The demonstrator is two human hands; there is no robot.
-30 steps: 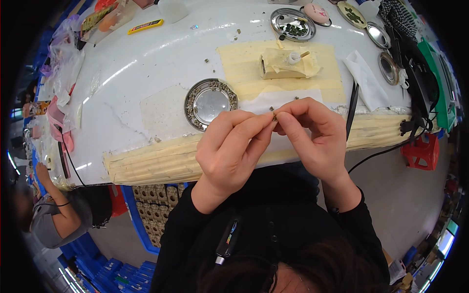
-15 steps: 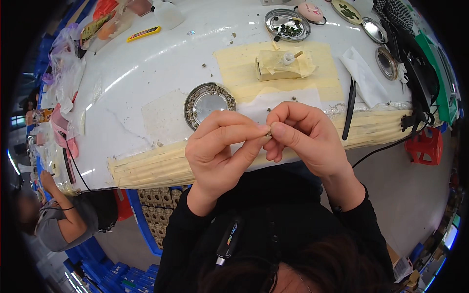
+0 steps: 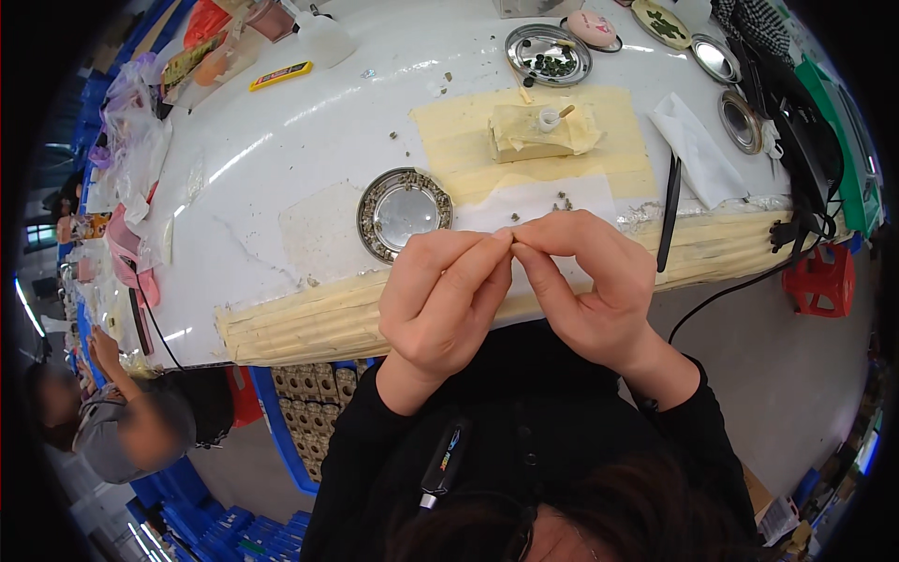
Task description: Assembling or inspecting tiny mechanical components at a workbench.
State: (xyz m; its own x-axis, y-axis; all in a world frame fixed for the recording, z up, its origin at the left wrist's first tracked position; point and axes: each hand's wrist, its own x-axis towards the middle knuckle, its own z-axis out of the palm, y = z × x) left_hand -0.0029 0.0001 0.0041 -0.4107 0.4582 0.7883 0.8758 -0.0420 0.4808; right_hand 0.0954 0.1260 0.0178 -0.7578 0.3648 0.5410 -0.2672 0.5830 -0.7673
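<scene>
A white surface (image 3: 281, 159) fills the upper half of the view, its near edge wrapped in strips of yellowish tape (image 3: 300, 323). A larger patch of the same tape (image 3: 468, 140) covers the middle of the surface, and on it sits a taped block (image 3: 538, 136) with a small white cap on top. A white cloth (image 3: 698, 155) lies to the right of the patch, with a thin black tool (image 3: 668, 211) just beside it. A round metal dish (image 3: 405, 214) rests left of the patch, near the hands; a second dish (image 3: 548, 54) holding dark bits stands further back, and more dishes sit at the far right. A yellow bar (image 3: 281, 75) lies at the far left. A few dark crumbs (image 3: 565, 202) lie on the white paper just beyond the fingertips.

The left hand (image 3: 440, 304) and right hand (image 3: 585, 286) are raised above the near edge, fingertips meeting. Thumb and forefinger of each hand are pinched shut on a tiny part (image 3: 510, 239), which seems to be a small pale piece; it is too small to make out. The remaining fingers curl loosely.

At the lower left another person sits below the surface.
</scene>
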